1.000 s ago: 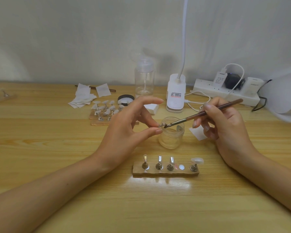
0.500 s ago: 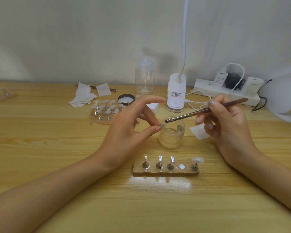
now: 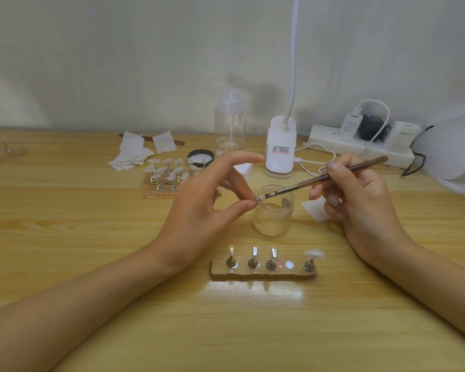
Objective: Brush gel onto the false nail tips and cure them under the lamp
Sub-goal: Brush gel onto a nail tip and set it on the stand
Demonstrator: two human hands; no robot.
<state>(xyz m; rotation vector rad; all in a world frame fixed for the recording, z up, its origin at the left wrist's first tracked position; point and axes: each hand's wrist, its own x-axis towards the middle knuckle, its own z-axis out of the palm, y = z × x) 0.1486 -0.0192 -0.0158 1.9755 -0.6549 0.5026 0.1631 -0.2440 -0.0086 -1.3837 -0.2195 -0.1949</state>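
Observation:
My left hand [image 3: 207, 202] pinches a small false nail tip on its stand [image 3: 260, 199] between thumb and finger, just above the rim of a clear gel jar [image 3: 273, 213]. In my right hand [image 3: 357, 194] I grip a brown brush [image 3: 325, 179], and its bristles touch the pinched tip. A wooden holder strip [image 3: 263, 272] lies in front of the jar with several metal stands, one of them bearing a nail tip [image 3: 314, 254] at its right end. The white curing lamp [image 3: 457, 154] sits at the far right edge, partly cut off.
Behind my left hand stand more holder strips with nail tips [image 3: 167, 174], a black jar lid [image 3: 200, 157], paper wipes [image 3: 134, 154] and a clear pump bottle [image 3: 230, 124]. A white clip-on desk light [image 3: 281, 149] and a power strip [image 3: 360, 143] with cables line the back.
The brush tip has moved slightly up and along the pinched nail tip, and my right hand has shifted a little to the right. My left hand has stayed nearly still.

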